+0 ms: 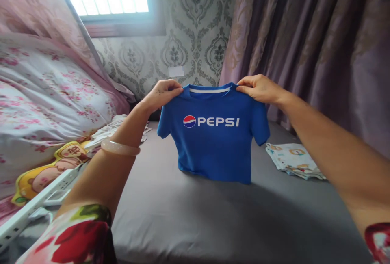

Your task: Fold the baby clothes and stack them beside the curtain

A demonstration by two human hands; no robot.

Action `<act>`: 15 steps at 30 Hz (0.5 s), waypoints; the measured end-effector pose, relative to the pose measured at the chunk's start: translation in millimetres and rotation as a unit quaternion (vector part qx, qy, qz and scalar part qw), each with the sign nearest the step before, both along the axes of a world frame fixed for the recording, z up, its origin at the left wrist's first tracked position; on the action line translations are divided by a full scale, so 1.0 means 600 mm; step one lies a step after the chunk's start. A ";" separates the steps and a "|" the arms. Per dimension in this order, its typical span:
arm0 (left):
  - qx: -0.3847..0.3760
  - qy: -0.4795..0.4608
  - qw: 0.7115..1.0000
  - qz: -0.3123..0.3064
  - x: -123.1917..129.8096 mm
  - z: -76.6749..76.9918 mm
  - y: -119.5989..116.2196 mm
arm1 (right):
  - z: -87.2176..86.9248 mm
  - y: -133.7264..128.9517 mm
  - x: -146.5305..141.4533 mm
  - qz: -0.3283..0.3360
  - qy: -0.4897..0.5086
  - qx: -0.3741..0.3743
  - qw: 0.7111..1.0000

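Note:
A small blue T-shirt (213,150) with a white PEPSI print hangs spread out between my hands, its front toward me. My left hand (164,92) pinches one shoulder beside the collar. At the opposite shoulder, my right hand (258,87) grips the cloth between thumb and fingers. Both short sleeves droop outward. The shirt's lower hem is close to the grey sheet (189,223); whether it touches, I cannot tell.
A folded stack of white printed cloth (294,159) lies at right. Pale clothes (109,132) are piled at left, near a yellow cartoon cushion (45,174) and a white rail (33,207). Curtains (310,44) hang at the right.

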State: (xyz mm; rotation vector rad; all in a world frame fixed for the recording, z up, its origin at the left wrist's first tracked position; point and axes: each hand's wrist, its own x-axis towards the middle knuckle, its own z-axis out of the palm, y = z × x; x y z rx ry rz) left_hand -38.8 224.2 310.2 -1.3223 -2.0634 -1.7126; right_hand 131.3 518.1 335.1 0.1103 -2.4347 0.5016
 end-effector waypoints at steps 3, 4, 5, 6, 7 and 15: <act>0.067 -0.025 0.997 0.004 -0.001 0.005 -0.002 | 0.006 0.001 0.008 0.048 -0.019 -0.142 0.989; 0.088 -0.020 0.996 0.005 -0.003 0.007 0.000 | 0.006 0.000 0.010 0.057 -0.022 -0.179 0.982; 0.099 -0.006 0.995 0.009 -0.006 0.007 0.002 | 0.005 -0.001 0.011 0.060 -0.023 -0.203 0.977; 0.097 0.019 0.995 0.020 -0.010 0.007 0.007 | 0.004 -0.002 0.010 0.056 -0.025 -0.210 0.976; 0.083 0.053 0.994 0.039 -0.013 0.006 0.013 | 0.002 -0.004 0.007 0.046 -0.025 -0.201 0.978; 0.105 0.128 0.983 0.079 -0.018 0.004 0.046 | -0.013 -0.008 -0.014 0.087 0.015 -0.276 0.957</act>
